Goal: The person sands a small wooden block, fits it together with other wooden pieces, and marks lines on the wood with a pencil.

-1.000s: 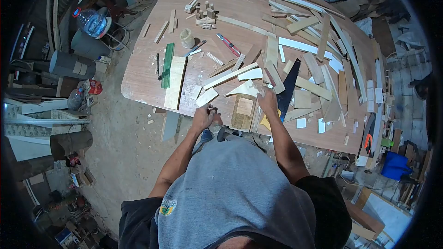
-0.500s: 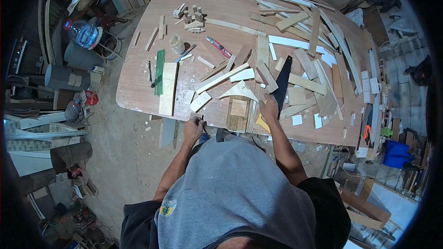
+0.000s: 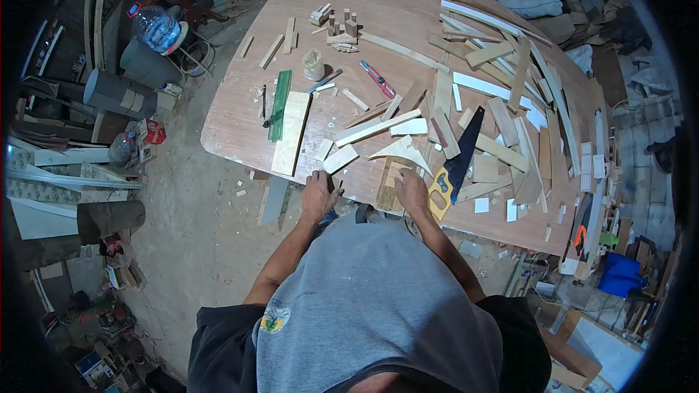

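At the table's near edge my left hand point(image 3: 317, 195) is closed around a thin dark stick, perhaps a pencil point(image 3: 340, 185); its grip partly hides it. My right hand point(image 3: 413, 193) rests over a brown wooden block point(image 3: 388, 193) with a paler square on it, fingers slightly apart and thumb to the left. To the right of that hand lies a handsaw point(image 3: 455, 164) with a yellow handle and dark blade, apart from the fingers. A curved pale wood piece point(image 3: 403, 150) sits just beyond the right hand. Short light offcuts point(image 3: 340, 159) lie ahead of the left hand.
On the left of the table point(image 3: 240, 135) are a pale board point(image 3: 293, 135), a green strip point(image 3: 279, 105) and a jar point(image 3: 313, 65). A red utility knife point(image 3: 377, 79) lies mid-table. Wood strips point(image 3: 502, 91) pile up on the right. A water bottle point(image 3: 156, 29) stands off the table.
My right hand has let go of the saw and moved left to the wooden block; the saw now lies on the table. The left hand keeps its dark stick. The whole view has shifted.
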A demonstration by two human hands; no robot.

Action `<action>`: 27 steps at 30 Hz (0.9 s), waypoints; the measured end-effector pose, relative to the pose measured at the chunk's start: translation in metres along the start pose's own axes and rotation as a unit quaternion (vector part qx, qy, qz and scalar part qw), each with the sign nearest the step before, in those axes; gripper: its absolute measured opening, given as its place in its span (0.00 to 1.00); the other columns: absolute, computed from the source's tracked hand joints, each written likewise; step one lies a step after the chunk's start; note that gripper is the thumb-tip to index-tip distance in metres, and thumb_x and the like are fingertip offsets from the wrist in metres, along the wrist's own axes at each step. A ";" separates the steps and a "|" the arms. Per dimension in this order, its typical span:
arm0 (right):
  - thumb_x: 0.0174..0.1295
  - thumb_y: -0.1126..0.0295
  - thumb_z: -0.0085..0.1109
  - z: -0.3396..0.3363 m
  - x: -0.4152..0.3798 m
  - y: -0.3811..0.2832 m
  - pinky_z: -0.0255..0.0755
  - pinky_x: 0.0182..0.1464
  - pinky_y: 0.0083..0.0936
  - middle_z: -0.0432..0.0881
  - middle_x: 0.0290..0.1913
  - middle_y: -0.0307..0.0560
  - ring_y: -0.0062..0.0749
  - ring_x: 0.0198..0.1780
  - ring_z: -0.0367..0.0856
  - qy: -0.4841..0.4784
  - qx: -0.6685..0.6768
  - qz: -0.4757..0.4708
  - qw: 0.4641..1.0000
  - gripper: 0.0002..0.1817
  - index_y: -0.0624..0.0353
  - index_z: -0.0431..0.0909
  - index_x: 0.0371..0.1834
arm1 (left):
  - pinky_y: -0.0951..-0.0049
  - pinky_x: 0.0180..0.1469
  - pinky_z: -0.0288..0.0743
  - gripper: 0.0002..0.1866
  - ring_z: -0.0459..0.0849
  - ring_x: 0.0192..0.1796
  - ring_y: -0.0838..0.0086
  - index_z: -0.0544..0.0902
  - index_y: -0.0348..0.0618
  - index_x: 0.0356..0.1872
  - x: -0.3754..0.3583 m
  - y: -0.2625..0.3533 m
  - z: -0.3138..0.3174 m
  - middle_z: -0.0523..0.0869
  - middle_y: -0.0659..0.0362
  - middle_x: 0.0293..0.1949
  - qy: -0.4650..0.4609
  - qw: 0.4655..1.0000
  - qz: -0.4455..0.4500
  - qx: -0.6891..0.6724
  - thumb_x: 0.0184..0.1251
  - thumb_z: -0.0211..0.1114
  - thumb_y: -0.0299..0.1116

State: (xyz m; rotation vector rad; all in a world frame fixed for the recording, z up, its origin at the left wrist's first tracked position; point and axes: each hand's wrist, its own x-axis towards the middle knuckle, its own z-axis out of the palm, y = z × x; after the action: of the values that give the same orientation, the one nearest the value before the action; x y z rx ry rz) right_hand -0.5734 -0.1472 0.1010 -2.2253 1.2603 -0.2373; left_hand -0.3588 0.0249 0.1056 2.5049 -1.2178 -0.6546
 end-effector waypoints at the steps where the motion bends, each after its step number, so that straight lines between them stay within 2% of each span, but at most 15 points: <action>1: 0.62 0.67 0.64 0.001 -0.003 -0.002 0.77 0.51 0.48 0.85 0.45 0.64 0.59 0.47 0.84 -0.003 0.005 -0.003 1.000 0.16 0.63 0.82 0.50 | 0.52 0.53 0.79 0.32 0.78 0.56 0.48 0.75 0.35 0.53 0.003 -0.005 0.006 0.77 0.45 0.52 0.012 1.000 0.002 -0.009 0.56 0.77 0.47; 4: 0.61 0.67 0.64 0.000 -0.012 -0.004 0.77 0.50 0.48 0.85 0.44 0.64 0.60 0.47 0.84 0.003 0.008 -0.002 1.000 0.15 0.63 0.82 0.49 | 0.51 0.52 0.78 0.31 0.79 0.55 0.48 0.74 0.36 0.54 0.007 -0.009 0.005 0.78 0.44 0.50 0.021 0.999 0.014 -0.029 0.57 0.76 0.47; 8: 0.61 0.68 0.64 0.002 -0.027 0.003 0.77 0.50 0.49 0.85 0.42 0.64 0.60 0.46 0.84 0.034 0.032 0.049 0.998 0.15 0.64 0.82 0.48 | 0.51 0.51 0.78 0.29 0.79 0.54 0.49 0.75 0.37 0.50 0.014 -0.014 0.001 0.79 0.46 0.49 0.024 0.998 0.027 -0.046 0.55 0.77 0.44; 10: 0.60 0.69 0.65 0.004 -0.036 0.010 0.77 0.46 0.45 0.85 0.40 0.61 0.54 0.40 0.84 0.068 0.004 0.064 0.996 0.15 0.63 0.84 0.49 | 0.52 0.50 0.78 0.28 0.80 0.54 0.51 0.76 0.38 0.49 0.019 -0.019 0.000 0.79 0.47 0.49 0.024 0.999 0.024 -0.040 0.54 0.78 0.44; 13: 0.58 0.68 0.66 0.007 -0.051 0.018 0.77 0.43 0.43 0.85 0.38 0.60 0.53 0.39 0.85 0.086 0.008 0.110 0.990 0.16 0.62 0.84 0.48 | 0.52 0.50 0.79 0.28 0.80 0.52 0.50 0.76 0.38 0.49 0.023 -0.022 -0.001 0.79 0.46 0.49 0.022 0.998 0.035 -0.042 0.54 0.78 0.44; 14: 0.57 0.69 0.65 0.008 -0.055 0.019 0.77 0.41 0.43 0.84 0.33 0.58 0.52 0.36 0.84 0.091 0.008 0.123 0.988 0.15 0.62 0.84 0.47 | 0.52 0.50 0.79 0.28 0.80 0.52 0.50 0.76 0.38 0.49 0.024 -0.024 -0.002 0.79 0.46 0.49 0.022 0.998 0.034 -0.039 0.54 0.78 0.44; 17: 0.57 0.69 0.67 0.012 -0.065 0.027 0.77 0.39 0.42 0.83 0.30 0.57 0.51 0.33 0.84 0.106 0.006 0.117 0.987 0.16 0.63 0.84 0.47 | 0.52 0.49 0.78 0.26 0.80 0.51 0.49 0.76 0.37 0.49 0.024 -0.027 -0.005 0.80 0.46 0.48 0.039 0.997 0.039 -0.056 0.59 0.75 0.44; 18: 0.57 0.69 0.67 0.014 -0.068 0.028 0.76 0.37 0.42 0.83 0.28 0.56 0.51 0.31 0.83 0.109 0.012 0.117 0.987 0.16 0.64 0.84 0.47 | 0.51 0.48 0.77 0.19 0.81 0.49 0.48 0.77 0.35 0.46 0.025 -0.031 -0.003 0.80 0.44 0.45 0.056 0.995 0.040 -0.074 0.64 0.70 0.39; 21: 0.57 0.69 0.67 0.020 -0.073 0.031 0.76 0.37 0.42 0.82 0.28 0.56 0.50 0.30 0.82 0.100 0.018 0.119 0.988 0.16 0.63 0.84 0.47 | 0.50 0.46 0.76 0.14 0.81 0.47 0.46 0.77 0.34 0.44 0.035 -0.042 -0.001 0.81 0.43 0.42 0.084 0.991 0.011 -0.099 0.67 0.66 0.34; 22: 0.57 0.69 0.67 0.023 -0.073 0.031 0.76 0.37 0.42 0.82 0.28 0.56 0.50 0.30 0.82 0.099 0.020 0.119 0.988 0.16 0.63 0.84 0.47 | 0.52 0.44 0.75 0.10 0.82 0.42 0.46 0.78 0.35 0.40 0.038 -0.043 -0.003 0.81 0.44 0.38 0.123 0.987 0.027 -0.098 0.69 0.63 0.33; 25: 0.57 0.69 0.66 0.027 -0.067 0.028 0.76 0.38 0.42 0.82 0.28 0.56 0.50 0.30 0.81 0.114 -0.004 0.097 0.989 0.15 0.63 0.84 0.46 | 0.52 0.44 0.75 0.09 0.82 0.42 0.46 0.80 0.35 0.39 0.064 -0.047 -0.006 0.81 0.44 0.39 0.145 0.981 0.065 -0.109 0.68 0.63 0.32; 27: 0.57 0.69 0.65 0.024 -0.062 0.021 0.77 0.40 0.43 0.84 0.32 0.58 0.52 0.35 0.83 0.099 -0.001 0.092 0.991 0.13 0.62 0.84 0.45 | 0.49 0.46 0.75 0.08 0.81 0.45 0.45 0.81 0.35 0.38 0.085 -0.042 -0.010 0.81 0.42 0.41 0.121 0.986 0.042 -0.109 0.67 0.64 0.31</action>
State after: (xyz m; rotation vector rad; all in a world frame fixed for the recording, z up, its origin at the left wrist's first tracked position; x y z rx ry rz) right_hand -0.6120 -0.0947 0.0766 -2.1101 1.5615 -0.3931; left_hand -0.2801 -0.0163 0.0724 2.2628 -1.0935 -0.4231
